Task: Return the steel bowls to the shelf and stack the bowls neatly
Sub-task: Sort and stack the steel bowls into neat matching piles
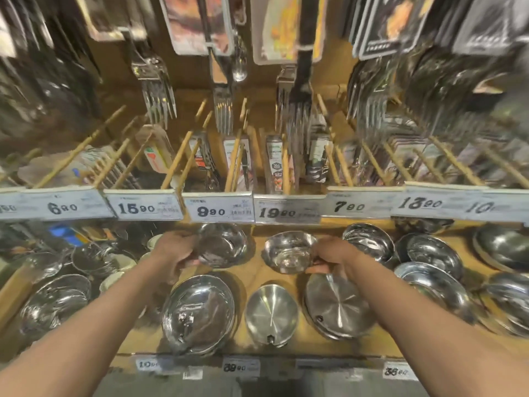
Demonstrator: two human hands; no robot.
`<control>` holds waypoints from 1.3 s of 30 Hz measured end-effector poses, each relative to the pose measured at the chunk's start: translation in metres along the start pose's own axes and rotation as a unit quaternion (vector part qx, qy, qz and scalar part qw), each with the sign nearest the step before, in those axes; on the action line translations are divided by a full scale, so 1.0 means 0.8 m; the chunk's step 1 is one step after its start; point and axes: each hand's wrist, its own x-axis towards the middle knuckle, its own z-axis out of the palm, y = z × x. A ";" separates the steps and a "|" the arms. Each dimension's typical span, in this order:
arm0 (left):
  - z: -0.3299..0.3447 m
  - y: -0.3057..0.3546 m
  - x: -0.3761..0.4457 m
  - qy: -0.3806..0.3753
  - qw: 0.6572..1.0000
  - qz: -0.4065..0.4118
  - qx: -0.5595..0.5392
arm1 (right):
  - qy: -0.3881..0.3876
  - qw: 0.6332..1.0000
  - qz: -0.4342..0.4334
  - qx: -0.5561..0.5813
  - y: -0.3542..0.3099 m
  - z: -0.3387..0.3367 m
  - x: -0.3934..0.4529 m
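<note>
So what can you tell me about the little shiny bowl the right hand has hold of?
The small steel bowl is round, polished and mirror-bright, open side up and looking empty. It sits low over the wooden shelf, behind the flat steel plates. The right hand pinches its near right rim; whether its base touches the shelf is unclear.

Both forearms are bare to the frame's edge, the left hand [174, 250] and right hand [333, 255] ungloved.
</note>
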 end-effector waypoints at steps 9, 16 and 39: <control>-0.041 0.011 -0.037 -0.053 0.998 0.019 0.026 | 0.021 0.993 -0.060 0.095 0.031 -0.063 -0.111; -0.025 0.028 -0.092 -0.144 0.981 0.112 0.070 | 0.075 0.977 -0.116 0.161 0.072 -0.126 -0.198; 0.131 0.047 -0.230 -0.192 0.967 0.157 0.054 | 0.224 0.953 -0.130 0.157 0.175 -0.268 -0.260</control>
